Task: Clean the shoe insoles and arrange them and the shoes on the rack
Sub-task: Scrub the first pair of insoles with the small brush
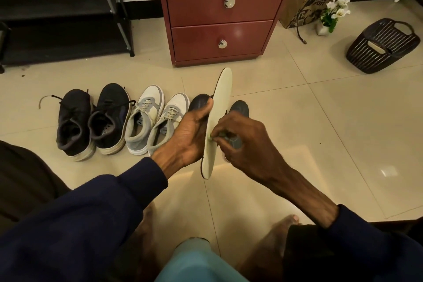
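The left hand (190, 137) is gripping the insole (220, 107) near its middle and holding it edge-up in the air above the floor (320, 121). The right hand (242, 142) is pinching a small greenish rag (210, 137) against the insole's pale face; this part is blurred, so perhaps it is a sponge and not a rag. The insole is thin and long, and the grip is covering only one part of it. Hard rubbing toward the free toe end is therefore risking to bend it, or to twist it out of the fingers and down to the floor, where it is picking up dirt again. The small rag is also easy to lose from such a pinch. Three pairs are standing in a row on the floor before the drawers (219, 18): a black pair (91, 121), a white pair (153, 121) and a dark pair (200, 100) half hidden behind the hands. With them so close together, the insole is possibly going back to the wrong shoe. The rack (64, 29) is standing at the floor's far left edge, well apart from the hands.
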